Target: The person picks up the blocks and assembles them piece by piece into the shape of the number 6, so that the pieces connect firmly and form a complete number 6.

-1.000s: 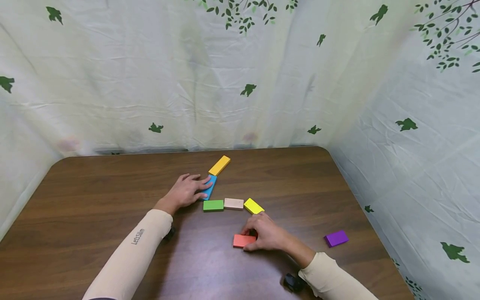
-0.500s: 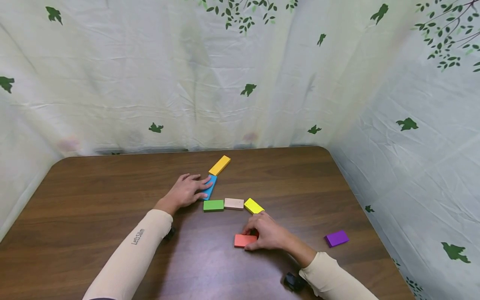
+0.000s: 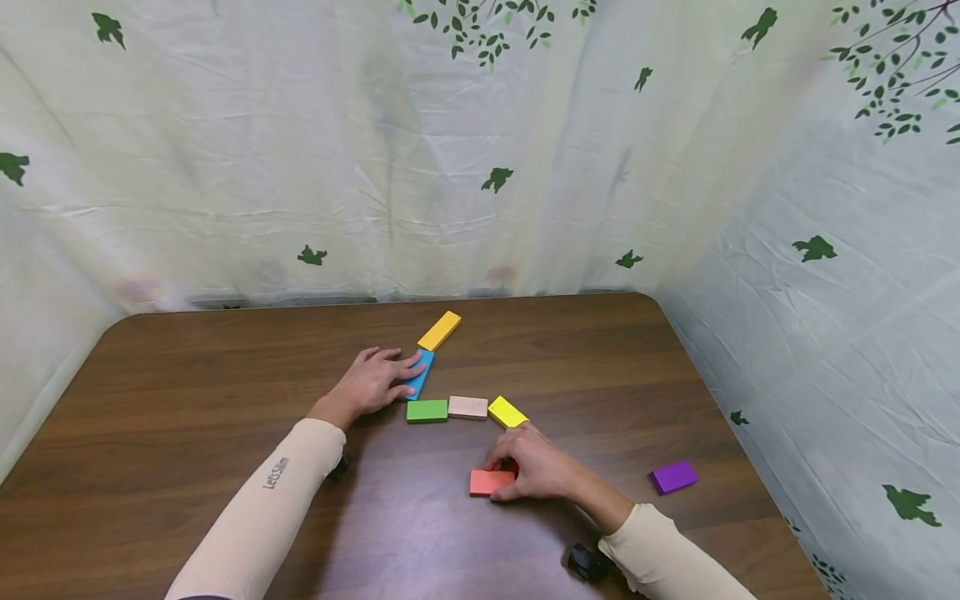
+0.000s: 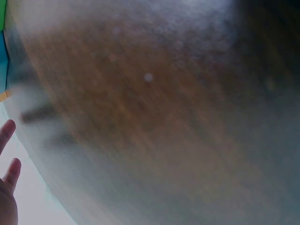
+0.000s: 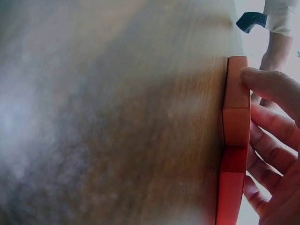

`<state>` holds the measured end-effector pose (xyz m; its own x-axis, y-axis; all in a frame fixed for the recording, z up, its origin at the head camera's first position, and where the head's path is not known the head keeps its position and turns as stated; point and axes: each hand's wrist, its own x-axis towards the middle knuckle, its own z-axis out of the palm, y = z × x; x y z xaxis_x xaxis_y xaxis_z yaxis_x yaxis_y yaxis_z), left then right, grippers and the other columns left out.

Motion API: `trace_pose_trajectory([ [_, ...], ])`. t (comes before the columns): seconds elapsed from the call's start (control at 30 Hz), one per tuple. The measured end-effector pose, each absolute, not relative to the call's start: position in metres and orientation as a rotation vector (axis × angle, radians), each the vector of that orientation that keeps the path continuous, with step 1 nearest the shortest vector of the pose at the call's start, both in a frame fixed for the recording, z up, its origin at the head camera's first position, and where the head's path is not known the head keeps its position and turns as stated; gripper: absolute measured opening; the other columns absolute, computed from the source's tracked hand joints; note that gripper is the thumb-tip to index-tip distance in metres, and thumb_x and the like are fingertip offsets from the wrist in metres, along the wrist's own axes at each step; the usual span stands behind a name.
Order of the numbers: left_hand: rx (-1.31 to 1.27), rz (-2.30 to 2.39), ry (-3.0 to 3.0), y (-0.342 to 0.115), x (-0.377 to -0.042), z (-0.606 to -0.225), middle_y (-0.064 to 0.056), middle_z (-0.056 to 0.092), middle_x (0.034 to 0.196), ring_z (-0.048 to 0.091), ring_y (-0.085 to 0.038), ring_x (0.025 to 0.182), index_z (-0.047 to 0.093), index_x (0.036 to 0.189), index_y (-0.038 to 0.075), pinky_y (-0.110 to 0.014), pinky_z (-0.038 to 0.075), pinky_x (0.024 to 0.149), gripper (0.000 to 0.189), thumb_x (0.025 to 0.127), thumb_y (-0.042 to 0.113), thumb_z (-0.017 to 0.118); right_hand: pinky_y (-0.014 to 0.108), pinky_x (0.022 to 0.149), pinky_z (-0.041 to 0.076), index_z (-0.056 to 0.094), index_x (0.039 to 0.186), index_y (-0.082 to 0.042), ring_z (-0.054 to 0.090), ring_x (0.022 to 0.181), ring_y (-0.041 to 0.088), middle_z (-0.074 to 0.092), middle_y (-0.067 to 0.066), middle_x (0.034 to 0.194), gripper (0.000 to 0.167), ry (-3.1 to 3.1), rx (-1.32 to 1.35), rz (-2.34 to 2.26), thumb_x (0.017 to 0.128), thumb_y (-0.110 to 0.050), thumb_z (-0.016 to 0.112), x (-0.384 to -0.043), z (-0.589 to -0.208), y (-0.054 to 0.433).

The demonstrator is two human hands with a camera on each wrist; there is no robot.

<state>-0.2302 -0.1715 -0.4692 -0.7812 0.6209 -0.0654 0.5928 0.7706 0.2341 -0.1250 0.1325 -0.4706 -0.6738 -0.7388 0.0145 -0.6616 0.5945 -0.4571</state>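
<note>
My left hand [image 3: 369, 382] lies with fingers spread over a blue block [image 3: 423, 377], fingertips resting on its top. My right hand [image 3: 542, 468] pinches a coral-red block [image 3: 487, 482] between thumb and fingers at its front and back edges. In the right wrist view a darker red block [image 5: 230, 197] stands end to end with the coral one, at a slight angle; from above, the hand mostly covers it. Beyond the right knuckles lies a yellow block [image 3: 507, 411]. An orange-yellow block [image 3: 438, 331] meets the blue block's far end.
A green block [image 3: 427, 412] and a pale pink block [image 3: 468, 407] form a row leading to the yellow one. Off to the right lies a purple block [image 3: 673, 477]. A patterned white curtain [image 3: 420, 167] hangs behind the wooden table [image 3: 187, 400].
The right hand and the coral-red block have shifted very slightly to the right. The left hand stays in place on the blue block.
</note>
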Motion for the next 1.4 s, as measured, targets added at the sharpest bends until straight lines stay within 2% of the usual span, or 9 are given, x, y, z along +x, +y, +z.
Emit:
trace_pose_trajectory([
  [0.3, 0.974, 0.299, 2.825, -0.171, -0.23, -0.47, -0.008, 0.04, 0.15, 0.036, -0.043, 0.134, 0.046, 0.144, 0.016, -0.064, 0.022, 0.106, 0.055, 0.094, 0.035, 0.06, 0.031, 0.088, 0.04, 0.074, 0.097, -0.018, 0.057, 0.088, 0.0, 0.068, -0.012, 0.094, 0.027, 2.547, -1.168, -0.817, 0.075, -0.033, 0.082, -0.13, -0.47, 0.142],
  [0.53, 0.987, 0.323, 2.829, -0.171, -0.229, -0.469, -0.009, 0.041, 0.149, 0.037, -0.044, 0.133, 0.047, 0.143, 0.014, -0.064, 0.023, 0.106, 0.055, 0.093, 0.033, 0.062, 0.029, 0.082, 0.042, 0.074, 0.099, -0.016, 0.058, 0.087, 0.004, 0.068, -0.011, 0.096, 0.028, 2.503, -1.174, -0.962, 0.075, -0.029, 0.083, -0.136, -0.465, 0.171],
  [0.83, 0.994, 0.329, 2.833, -0.172, -0.228, -0.467, -0.009, 0.042, 0.149, 0.038, -0.044, 0.133, 0.048, 0.142, 0.014, -0.065, 0.023, 0.106, 0.055, 0.093, 0.033, 0.062, 0.04, 0.088, 0.048, 0.072, 0.103, -0.011, 0.059, 0.098, 0.013, 0.068, -0.004, 0.102, 0.033, 2.456, -1.126, -1.087, 0.073, -0.018, 0.085, -0.145, -0.455, 0.23],
  [1.0, 0.994, 0.329, 2.834, -0.172, -0.228, -0.467, -0.009, 0.042, 0.149, 0.038, -0.044, 0.133, 0.048, 0.142, 0.014, -0.065, 0.023, 0.105, 0.055, 0.093, 0.033, 0.062, 0.03, 0.095, 0.042, 0.07, 0.108, -0.009, 0.056, 0.105, 0.011, 0.066, -0.003, 0.108, 0.038, 2.428, -1.071, -1.123, 0.073, -0.017, 0.085, -0.144, -0.451, 0.27],
  [1.13, 0.995, 0.321, 2.832, -0.172, -0.229, -0.469, -0.009, 0.041, 0.149, 0.038, -0.044, 0.133, 0.047, 0.143, 0.014, -0.065, 0.023, 0.106, 0.055, 0.093, 0.034, 0.062, 0.025, 0.095, 0.039, 0.069, 0.106, -0.006, 0.056, 0.105, 0.012, 0.066, 0.001, 0.108, 0.037, 2.403, -1.057, -1.162, 0.074, -0.013, 0.084, -0.142, -0.452, 0.3],
  [1.4, 0.988, 0.317, 2.837, -0.173, -0.23, -0.471, -0.008, 0.041, 0.149, 0.037, -0.044, 0.133, 0.047, 0.143, 0.015, -0.064, 0.023, 0.106, 0.055, 0.093, 0.034, 0.062, 0.025, 0.09, 0.04, 0.069, 0.102, -0.009, 0.053, 0.106, 0.005, 0.065, 0.005, 0.108, 0.032, 2.441, -0.907, -1.105, 0.074, -0.015, 0.084, -0.132, -0.458, 0.342],
])
